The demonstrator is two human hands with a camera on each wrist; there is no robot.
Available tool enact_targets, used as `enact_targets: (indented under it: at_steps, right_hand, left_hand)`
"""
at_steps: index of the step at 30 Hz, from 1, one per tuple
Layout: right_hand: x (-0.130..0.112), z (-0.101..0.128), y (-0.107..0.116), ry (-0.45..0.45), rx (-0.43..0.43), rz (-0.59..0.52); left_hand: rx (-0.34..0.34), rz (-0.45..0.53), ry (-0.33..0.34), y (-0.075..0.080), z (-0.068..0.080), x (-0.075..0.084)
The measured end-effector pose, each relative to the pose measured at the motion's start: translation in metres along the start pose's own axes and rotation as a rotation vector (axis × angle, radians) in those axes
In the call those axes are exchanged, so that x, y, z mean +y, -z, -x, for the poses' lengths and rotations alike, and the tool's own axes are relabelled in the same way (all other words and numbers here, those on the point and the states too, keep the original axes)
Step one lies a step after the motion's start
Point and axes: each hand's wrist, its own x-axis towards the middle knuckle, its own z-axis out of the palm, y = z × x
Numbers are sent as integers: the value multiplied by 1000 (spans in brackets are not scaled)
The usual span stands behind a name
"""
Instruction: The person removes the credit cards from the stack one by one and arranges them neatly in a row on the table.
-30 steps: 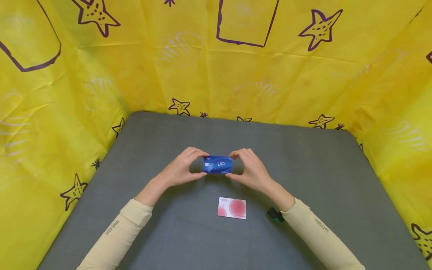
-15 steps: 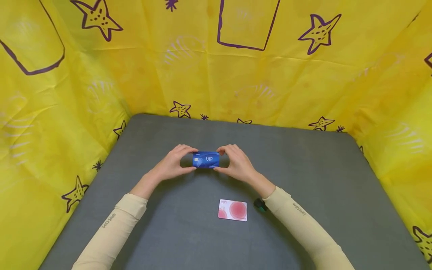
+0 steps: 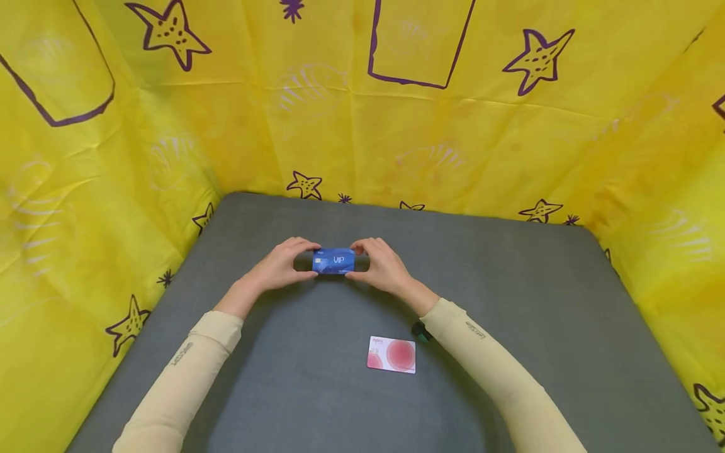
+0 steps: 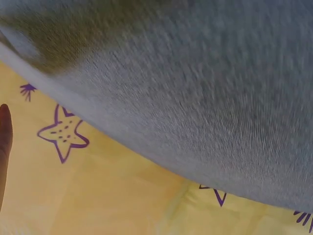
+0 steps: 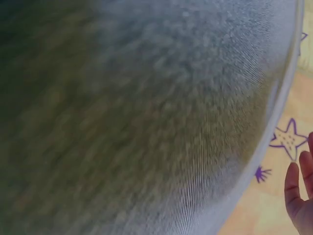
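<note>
In the head view a blue card (image 3: pixel 333 261) marked "VIP" is held by its two short ends, its printed face toward the camera. My left hand (image 3: pixel 281 264) pinches the left end between thumb and fingers. The right hand (image 3: pixel 382 267) pinches the other end the same way. A white and pink card (image 3: pixel 391 355) with red circles lies flat on the grey surface, nearer to me than the blue card. Only a fingertip (image 4: pixel 4 132) shows in the left wrist view, and some fingers (image 5: pixel 292 183) at the right wrist view's edge; neither shows the blue card.
The grey padded tabletop (image 3: pixel 317 390) has rounded far corners. Yellow cloth (image 3: pixel 351 138) with starfish drawings hangs round its back and sides. A small black and green device (image 3: pixel 421 331) sits under the right wrist.
Both hands have carried the blue card to the left and a little farther away. The white and pink card has stayed on the table.
</note>
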Motion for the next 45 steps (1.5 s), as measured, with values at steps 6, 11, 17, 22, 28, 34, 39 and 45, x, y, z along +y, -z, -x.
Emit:
enact_targets:
  at_steps: [6, 11, 17, 22, 28, 34, 39, 45]
  right_hand:
    - [-1, -12, -8, -42, -28, -18]
    - [-2, -21, -13, -73, -49, -7]
    - [-1, -33, -19, -100, -102, 11]
    - [0, -42, -24, -119, -131, 33]
    - [1, -54, -29, -133, -153, 50]
    - [0, -63, -35, -161, -175, 57]
    - [-4, -69, -39, -197, -196, 73]
    - [-7, -74, -45, -254, -179, 94]
  left_hand:
    - [-52, -35, 17, 6, -5, -12]
    - [-75, -29, 53, 8, -7, -21]
    - [-113, -32, 68, 12, -11, -31]
    - [-171, -54, 98, 14, -19, -42]
    - [-238, -81, 129, 19, -29, -54]
    - [-277, -88, 139, 25, -34, -59]
    - [-308, -115, 137, 26, -39, -65]
    - [-340, -153, 159, 29, -47, -69]
